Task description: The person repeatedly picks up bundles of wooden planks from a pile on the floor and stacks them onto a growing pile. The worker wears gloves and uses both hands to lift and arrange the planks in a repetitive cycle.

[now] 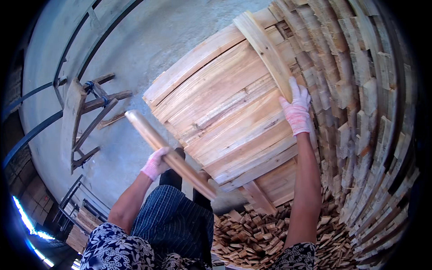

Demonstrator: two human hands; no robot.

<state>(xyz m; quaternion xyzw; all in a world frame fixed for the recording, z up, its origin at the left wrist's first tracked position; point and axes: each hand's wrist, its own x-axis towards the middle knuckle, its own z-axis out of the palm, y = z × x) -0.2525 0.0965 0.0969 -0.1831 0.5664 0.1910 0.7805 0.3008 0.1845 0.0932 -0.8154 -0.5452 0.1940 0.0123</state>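
Observation:
My left hand [156,164], in a pink-and-white work glove, is closed around a wooden board [180,167] held slantwise in front of my legs. My right hand [297,106], gloved the same way, grips the near end of a pale wooden plank [263,47]. That plank lies crosswise over the far right part of a stack of boards [225,105]. The stacked boards lie side by side in rows, with narrow gaps between some. The left-hand board is apart from the stack, at its near left side.
A tall wall of stacked wood pieces [355,99] rises along the right. Small wood pieces [256,238] are heaped at the lower right. A wooden sawhorse-like frame [78,117] tied with blue cord stands on the concrete floor [130,58] at left, near curved dark metal rails [31,137].

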